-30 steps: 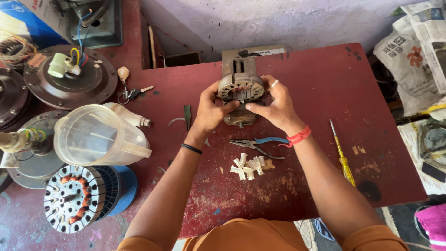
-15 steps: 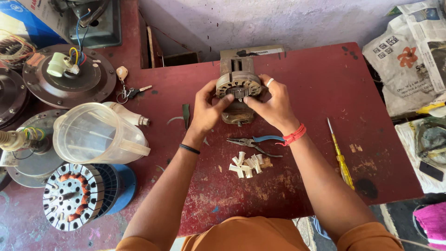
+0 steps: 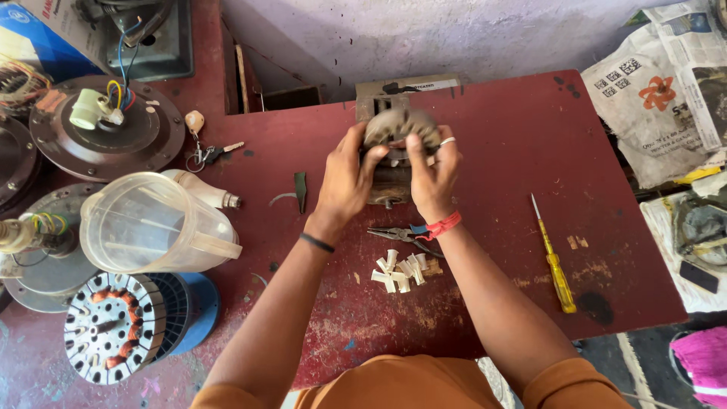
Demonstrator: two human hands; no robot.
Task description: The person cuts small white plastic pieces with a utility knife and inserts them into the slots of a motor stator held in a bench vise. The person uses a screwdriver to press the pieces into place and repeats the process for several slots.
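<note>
Both hands closed around one small motor (image 3: 395, 163), held between them just above the red counter (image 3: 515, 136): left hand (image 3: 344, 182) wrapped on its left side, thumb across the front; right hand (image 3: 432, 178) clamped on its right side, fingers curled over the grey rounded top. Motor body tilted, its lower shaft end showing between the wrists. Just below the right wrist, one pair of blue-handled pliers (image 3: 400, 235) flat on the counter; nearer the body from there, a small heap of white plastic pieces (image 3: 400, 270), too bunched to count surely. Well to the right of the right hand, one yellow-handled screwdriver (image 3: 554, 257), tip pointing away from the body. Just left of the left hand, one small dark green strip (image 3: 301, 189). Farther left, one bunch of keys (image 3: 206, 151), one clear plastic jug (image 3: 151, 227) lying on its side, and one wound stator (image 3: 113, 326) on a blue base. Beyond those, one round fan motor housing (image 3: 106, 125) with coloured wires.
</note>
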